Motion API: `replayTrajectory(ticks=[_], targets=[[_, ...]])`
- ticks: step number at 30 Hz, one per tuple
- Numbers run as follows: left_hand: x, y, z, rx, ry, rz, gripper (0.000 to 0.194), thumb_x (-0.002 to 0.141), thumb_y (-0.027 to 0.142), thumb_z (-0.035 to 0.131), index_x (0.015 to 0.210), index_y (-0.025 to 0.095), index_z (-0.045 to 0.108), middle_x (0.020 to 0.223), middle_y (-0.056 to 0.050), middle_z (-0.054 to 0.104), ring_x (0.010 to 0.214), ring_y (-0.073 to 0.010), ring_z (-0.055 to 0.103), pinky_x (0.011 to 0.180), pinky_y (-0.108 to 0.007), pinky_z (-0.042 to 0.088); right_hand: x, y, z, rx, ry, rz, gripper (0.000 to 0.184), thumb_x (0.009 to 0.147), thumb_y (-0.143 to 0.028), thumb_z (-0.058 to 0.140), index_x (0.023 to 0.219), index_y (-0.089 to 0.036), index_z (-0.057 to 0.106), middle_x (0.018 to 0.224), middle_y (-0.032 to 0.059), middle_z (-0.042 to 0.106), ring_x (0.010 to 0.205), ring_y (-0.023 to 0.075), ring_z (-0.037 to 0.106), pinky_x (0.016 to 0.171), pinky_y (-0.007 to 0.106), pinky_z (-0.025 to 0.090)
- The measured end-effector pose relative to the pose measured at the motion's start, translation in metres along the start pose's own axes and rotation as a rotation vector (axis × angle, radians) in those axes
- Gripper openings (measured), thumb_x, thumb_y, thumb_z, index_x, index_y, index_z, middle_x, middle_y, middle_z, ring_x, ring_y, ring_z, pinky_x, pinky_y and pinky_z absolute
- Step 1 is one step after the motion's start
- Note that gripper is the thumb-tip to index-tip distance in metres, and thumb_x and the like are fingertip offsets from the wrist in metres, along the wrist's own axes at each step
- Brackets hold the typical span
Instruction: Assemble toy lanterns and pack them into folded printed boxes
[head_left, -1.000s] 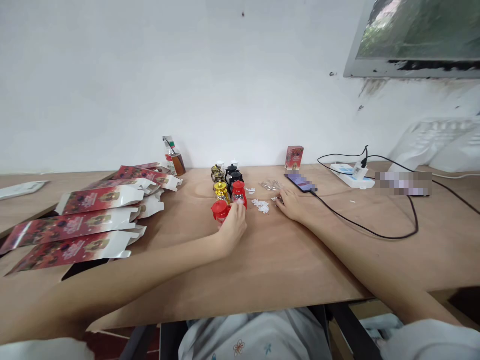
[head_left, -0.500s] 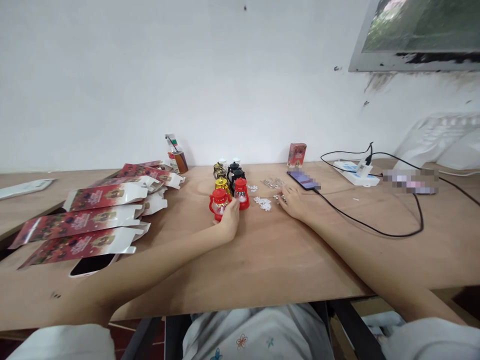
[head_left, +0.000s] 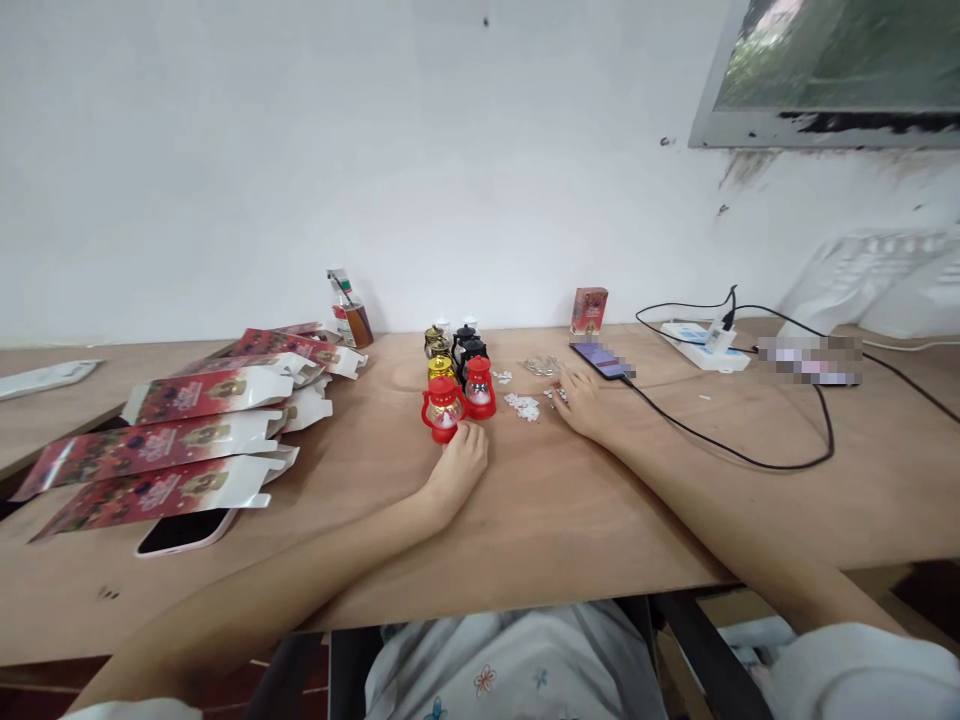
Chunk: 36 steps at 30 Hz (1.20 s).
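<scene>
My left hand (head_left: 462, 460) rests on the table with its fingers curled, right against the base of a red mini lantern (head_left: 444, 412). The inside of its fingers is hidden. A second red lantern (head_left: 480, 388) stands beside the first. Behind them are a gold lantern (head_left: 441, 369), black lanterns (head_left: 472, 352), a bronze-coloured one (head_left: 435, 342) and white tops at the back. My right hand (head_left: 583, 405) lies with fingers stretched out at a small pile of round metallic pieces (head_left: 553, 398). Near it are white tabs (head_left: 523, 406) and a heap of thin silvery pieces (head_left: 541, 365).
Flattened red printed boxes (head_left: 180, 440) are stacked at the left, partly over a phone (head_left: 187, 532). A bottle (head_left: 351, 315) and a folded red box (head_left: 589, 311) stand near the wall. A cabled phone (head_left: 600, 359) and a power strip (head_left: 701, 347) lie right.
My left hand has drawn back from between the red lanterns to the near side of the front one, its fingers curling. The front lantern has shifted slightly right. My right hand stays put.
</scene>
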<state>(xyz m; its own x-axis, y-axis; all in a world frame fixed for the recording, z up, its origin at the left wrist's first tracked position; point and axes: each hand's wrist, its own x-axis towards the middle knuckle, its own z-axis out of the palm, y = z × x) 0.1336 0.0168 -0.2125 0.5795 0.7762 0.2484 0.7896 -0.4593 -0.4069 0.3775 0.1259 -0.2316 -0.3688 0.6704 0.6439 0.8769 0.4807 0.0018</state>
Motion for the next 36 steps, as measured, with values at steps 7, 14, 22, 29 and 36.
replayTrajectory(ticks=[7,14,22,29,36], targets=[[0.007,-0.001,-0.006,0.310,-0.075,0.041,0.040,0.085,-0.001,0.032,0.107,0.005,0.064,0.107,-0.019,0.065,0.103,-0.0281,0.058,0.091,-0.041,0.042,0.000,0.004,0.004,0.057,0.008,0.009,0.024,0.091,-0.025,0.035,0.098,-0.016,0.057,0.096,0.0127,0.063,0.093,0.0271,0.052,0.084,0.040,0.039],[0.005,-0.009,-0.002,-0.169,0.019,0.239,0.035,0.089,0.003,0.033,0.108,0.009,0.062,0.108,-0.016,0.066,0.106,-0.0233,0.060,0.096,-0.039,0.044,0.001,0.002,0.001,-0.040,0.038,0.037,0.023,0.090,-0.024,0.038,0.100,-0.014,0.056,0.100,0.0127,0.063,0.098,0.0270,0.051,0.086,0.037,0.036],[-0.004,0.002,-0.009,-0.692,-0.026,0.320,0.059,0.089,0.038,0.047,0.142,0.017,0.033,0.152,-0.010,0.026,0.143,-0.0251,0.018,0.116,-0.049,0.016,0.056,0.049,-0.008,-0.263,0.006,0.208,0.030,0.084,-0.019,0.041,0.112,-0.012,0.050,0.116,0.0175,0.057,0.110,0.0305,0.043,0.089,0.040,0.031],[-0.001,0.002,-0.007,-0.691,-0.162,0.303,0.063,0.093,0.050,0.032,0.145,0.016,0.026,0.154,-0.012,0.020,0.144,-0.0266,0.012,0.116,-0.053,0.010,0.115,0.118,-0.014,-0.345,-0.171,0.416,0.048,0.083,-0.034,0.050,0.122,-0.008,0.039,0.122,0.0262,0.049,0.115,0.0370,0.041,0.089,0.049,0.031],[0.000,0.006,-0.013,-0.677,-0.227,0.302,0.064,0.093,0.047,0.034,0.146,0.014,0.022,0.154,-0.012,0.015,0.144,-0.0270,0.010,0.115,-0.055,0.009,0.138,0.136,0.006,-0.335,-0.230,0.475,0.075,0.077,-0.037,0.054,0.139,-0.008,0.022,0.142,0.0263,0.033,0.132,0.0391,0.026,0.099,0.056,0.026]])
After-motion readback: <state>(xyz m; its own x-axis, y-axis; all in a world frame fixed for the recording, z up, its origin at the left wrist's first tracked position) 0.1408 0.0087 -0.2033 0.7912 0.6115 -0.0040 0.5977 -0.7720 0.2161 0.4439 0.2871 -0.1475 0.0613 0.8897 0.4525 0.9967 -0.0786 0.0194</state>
